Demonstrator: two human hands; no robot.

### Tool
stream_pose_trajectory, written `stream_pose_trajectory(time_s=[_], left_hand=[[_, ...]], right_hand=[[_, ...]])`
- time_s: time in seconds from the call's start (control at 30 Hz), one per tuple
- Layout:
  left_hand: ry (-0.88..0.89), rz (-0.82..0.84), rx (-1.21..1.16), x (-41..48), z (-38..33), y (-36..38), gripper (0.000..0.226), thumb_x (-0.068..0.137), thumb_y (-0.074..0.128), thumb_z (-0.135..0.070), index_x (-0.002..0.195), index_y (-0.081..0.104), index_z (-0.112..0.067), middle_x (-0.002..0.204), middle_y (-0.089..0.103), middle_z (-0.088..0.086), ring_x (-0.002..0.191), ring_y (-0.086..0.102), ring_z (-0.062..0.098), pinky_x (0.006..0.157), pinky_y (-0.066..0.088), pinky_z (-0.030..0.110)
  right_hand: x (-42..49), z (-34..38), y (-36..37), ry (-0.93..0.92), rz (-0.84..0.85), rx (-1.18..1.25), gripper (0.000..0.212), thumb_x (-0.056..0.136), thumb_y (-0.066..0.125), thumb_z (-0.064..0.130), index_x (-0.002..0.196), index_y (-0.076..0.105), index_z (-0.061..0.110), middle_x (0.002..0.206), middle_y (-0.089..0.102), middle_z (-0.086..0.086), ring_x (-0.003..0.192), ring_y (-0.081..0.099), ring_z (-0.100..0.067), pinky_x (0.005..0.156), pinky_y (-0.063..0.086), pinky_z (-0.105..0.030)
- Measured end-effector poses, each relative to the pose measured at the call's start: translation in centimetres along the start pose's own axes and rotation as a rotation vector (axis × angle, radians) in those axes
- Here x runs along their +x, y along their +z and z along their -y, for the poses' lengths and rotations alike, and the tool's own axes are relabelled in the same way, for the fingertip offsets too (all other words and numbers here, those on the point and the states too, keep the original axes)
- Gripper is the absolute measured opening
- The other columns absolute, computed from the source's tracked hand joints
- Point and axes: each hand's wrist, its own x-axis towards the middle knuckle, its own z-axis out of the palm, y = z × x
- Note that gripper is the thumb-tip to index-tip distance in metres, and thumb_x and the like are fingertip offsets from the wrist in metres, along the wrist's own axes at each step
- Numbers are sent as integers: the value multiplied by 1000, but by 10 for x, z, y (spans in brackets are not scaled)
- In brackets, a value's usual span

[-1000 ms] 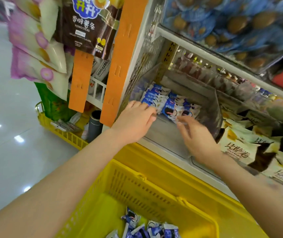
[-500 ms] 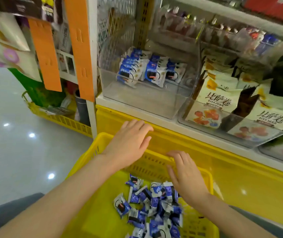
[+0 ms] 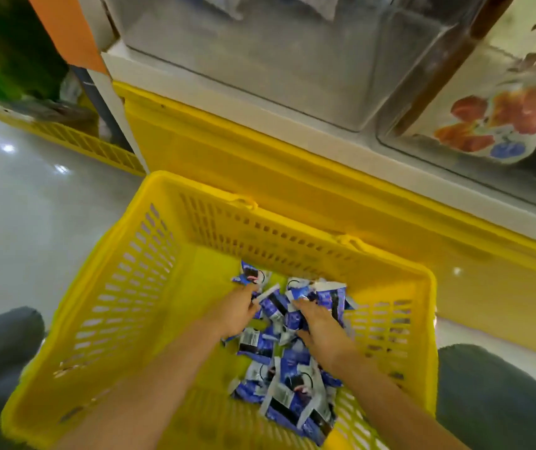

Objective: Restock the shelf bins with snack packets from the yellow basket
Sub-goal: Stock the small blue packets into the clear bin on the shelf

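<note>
Both hands are now down inside the yellow basket (image 3: 123, 241), wrists below its rim; half a second ago they hovered at the far rim, a second ago they were up in the clear bin (image 3: 260, 60) arranging stock. We read this as one load placed and a new pick-up starting.

Left hand (image 3: 237, 311): knuckles up, fingers bent down into the far end of the packets (image 3: 287, 384); the tips are buried, so we cannot tell if it actually grips any. Right hand (image 3: 320, 332): just beside the left, fingers pushed into the same heap, tips hidden too; hold or not, cannot tell.

The packets are blue and white; they lie under and between both hands and trail back under the right forearm, so most of the heap sits nearer the right hand. One packet lies just past the left fingertips. There are plenty left, so restocking is far from finished.

The clear bin is well above and beyond the fingertips; only its front wall and bare floor show, and the stock at its back is cut off by the frame. The view has tipped down sharply since the earlier frame, so the shelf fills less of it. The next bin (image 3: 500, 118), up past the right hand, holds fruit-print packs.

Likely next step: close on a handful and lift to the clear bin.
</note>
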Motion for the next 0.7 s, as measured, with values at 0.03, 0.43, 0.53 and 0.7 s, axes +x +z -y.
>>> stream_pose_trajectory(time_s=[0.03, 0.43, 0.53, 0.7], left_hand=[[-34, -7, -38, 6, 0, 5, 45, 99, 43, -25, 141, 32, -13, 139, 45, 11, 116, 52, 26, 90, 43, 35], [-72, -62, -319, 30, -12, 20, 19, 93, 55, -22, 103, 50, -6, 98, 48, 8, 74, 44, 18, 61, 37, 24], [-25, -106, -446, 19, -14, 20, 12, 95, 51, -17, 97, 41, -11, 77, 45, 1, 58, 39, 10, 46, 30, 15], [-56, -289, -709, -6, -16, 3, 9, 94, 52, -12, 97, 43, -14, 73, 46, 3, 59, 40, 18, 54, 38, 27]], right_hand=[[4, -1, 1, -4, 3, -42, 59, 98, 47, 20, 149, 16, 23, 155, 21, 2, 142, 19, -21, 116, 21, -36], [12, -15, 2, -168, -149, -165, 31, 92, 56, 31, 120, 54, 18, 123, 48, 1, 114, 39, -19, 96, 29, -22], [1, -14, -2, -153, -162, 13, 28, 90, 58, 33, 111, 54, 16, 113, 56, 0, 105, 48, -16, 87, 36, -23], [-17, -4, -23, 0, -258, 226, 28, 90, 53, 44, 90, 36, 22, 61, 42, 4, 51, 39, -8, 46, 30, -23]])
